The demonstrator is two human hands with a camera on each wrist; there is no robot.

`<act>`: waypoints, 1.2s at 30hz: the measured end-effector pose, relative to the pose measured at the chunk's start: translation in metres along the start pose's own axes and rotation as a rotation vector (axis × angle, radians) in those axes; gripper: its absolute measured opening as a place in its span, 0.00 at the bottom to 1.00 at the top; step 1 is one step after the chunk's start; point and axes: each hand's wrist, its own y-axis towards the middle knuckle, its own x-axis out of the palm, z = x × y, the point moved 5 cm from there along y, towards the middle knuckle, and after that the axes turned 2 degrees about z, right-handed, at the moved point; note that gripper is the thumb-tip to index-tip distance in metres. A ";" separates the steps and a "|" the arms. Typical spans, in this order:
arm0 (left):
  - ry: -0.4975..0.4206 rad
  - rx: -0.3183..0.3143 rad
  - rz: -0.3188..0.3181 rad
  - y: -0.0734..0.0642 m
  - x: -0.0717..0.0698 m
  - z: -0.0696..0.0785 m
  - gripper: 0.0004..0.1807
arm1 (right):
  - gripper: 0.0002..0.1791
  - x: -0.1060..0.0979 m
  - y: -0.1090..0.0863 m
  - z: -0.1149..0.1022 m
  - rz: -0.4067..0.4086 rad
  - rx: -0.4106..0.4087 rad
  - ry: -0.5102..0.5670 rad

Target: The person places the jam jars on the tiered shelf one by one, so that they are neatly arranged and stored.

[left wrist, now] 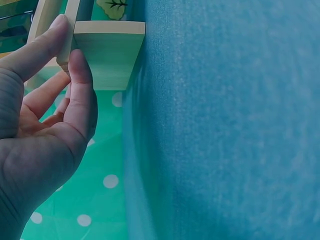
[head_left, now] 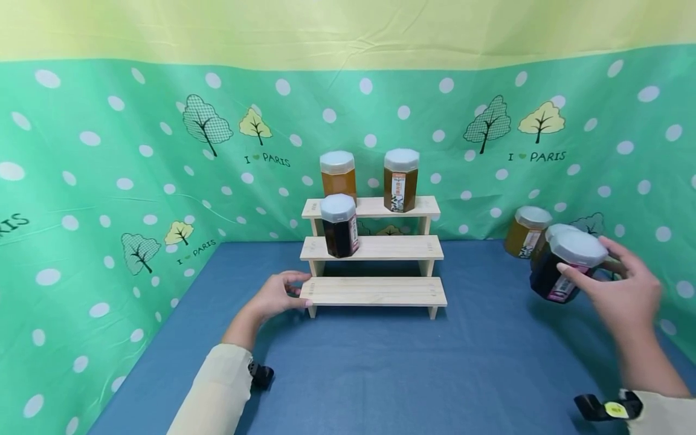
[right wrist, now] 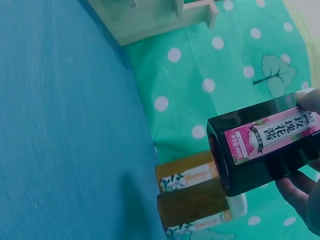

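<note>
Cloth lies free before the obstructing rack.

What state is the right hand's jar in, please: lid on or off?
On: the white lid caps the dark jar that the right hand holds.

Head view: toward three o'clock, the held dark jar mostly hides a rear jar; near twelve, a shelved dark jar covers the lower part of the orange jar. The wrist views crop the right grip around four and the wooden rack at eleven.
</note>
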 end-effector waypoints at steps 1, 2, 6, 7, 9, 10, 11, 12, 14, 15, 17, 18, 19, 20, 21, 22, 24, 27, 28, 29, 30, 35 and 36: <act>-0.001 -0.003 0.002 0.000 0.000 0.000 0.32 | 0.41 0.000 -0.001 -0.002 0.002 -0.009 0.008; -0.002 -0.005 0.004 0.000 0.000 0.000 0.32 | 0.41 0.001 -0.002 -0.004 0.002 -0.016 0.015; 0.001 -0.007 0.005 0.001 0.001 -0.001 0.32 | 0.41 0.001 -0.007 -0.012 -0.010 -0.026 0.048; 0.000 -0.008 0.007 0.001 0.001 -0.001 0.32 | 0.41 0.002 -0.008 -0.014 -0.018 -0.026 0.053; 0.001 -0.006 0.005 0.001 0.001 -0.001 0.32 | 0.41 0.003 -0.011 -0.018 -0.028 -0.029 0.066; -0.004 -0.009 0.007 0.001 0.001 -0.001 0.32 | 0.41 0.003 -0.012 -0.020 -0.031 -0.042 0.074; -0.006 -0.008 0.006 0.001 0.001 -0.001 0.32 | 0.41 0.004 -0.013 -0.022 -0.032 -0.057 0.086; -0.008 -0.009 0.005 0.001 0.001 -0.002 0.32 | 0.41 0.004 -0.014 -0.024 -0.036 -0.068 0.098; -0.010 -0.008 0.003 0.001 0.001 -0.002 0.33 | 0.41 0.005 -0.016 -0.027 -0.044 -0.085 0.129; -0.011 -0.009 0.002 0.001 0.001 -0.002 0.33 | 0.42 0.005 -0.017 -0.028 -0.053 -0.084 0.150; -0.012 -0.012 0.003 0.001 0.000 -0.002 0.33 | 0.42 0.007 -0.018 -0.031 -0.076 -0.067 0.178; -0.011 -0.010 0.003 0.001 0.000 -0.002 0.33 | 0.42 0.008 -0.019 -0.031 -0.090 -0.050 0.184; -0.012 -0.010 0.004 0.001 0.000 -0.002 0.32 | 0.42 0.009 -0.020 -0.032 -0.102 -0.035 0.189; -0.012 -0.009 0.004 0.001 0.000 -0.002 0.32 | 0.42 0.010 -0.021 -0.033 -0.109 -0.024 0.190; -0.012 -0.006 0.002 0.001 0.000 -0.002 0.32 | 0.42 0.010 -0.022 -0.035 -0.117 -0.019 0.190; -0.012 -0.003 0.001 0.001 0.000 -0.001 0.32 | 0.42 0.011 -0.024 -0.036 -0.120 -0.017 0.190; -0.014 0.001 -0.002 0.000 0.000 -0.001 0.33 | 0.42 0.012 -0.026 -0.039 -0.123 -0.023 0.201; -0.018 0.000 -0.002 0.000 0.000 -0.002 0.33 | 0.42 0.014 -0.029 -0.044 -0.132 -0.040 0.221; -0.019 -0.001 -0.003 0.000 0.000 -0.002 0.33 | 0.42 0.015 -0.030 -0.046 -0.137 -0.043 0.226; -0.018 -0.001 -0.004 0.000 0.000 -0.002 0.33 | 0.42 0.016 -0.031 -0.047 -0.146 -0.048 0.226; -0.019 -0.003 -0.003 0.000 0.000 -0.002 0.33 | 0.42 0.017 -0.032 -0.049 -0.152 -0.052 0.220; -0.018 -0.008 0.004 0.000 0.000 -0.001 0.32 | 0.42 0.021 -0.038 -0.056 -0.171 -0.067 0.200; -0.020 -0.009 0.005 0.001 0.000 -0.001 0.32 | 0.42 0.021 -0.039 -0.058 -0.170 -0.075 0.200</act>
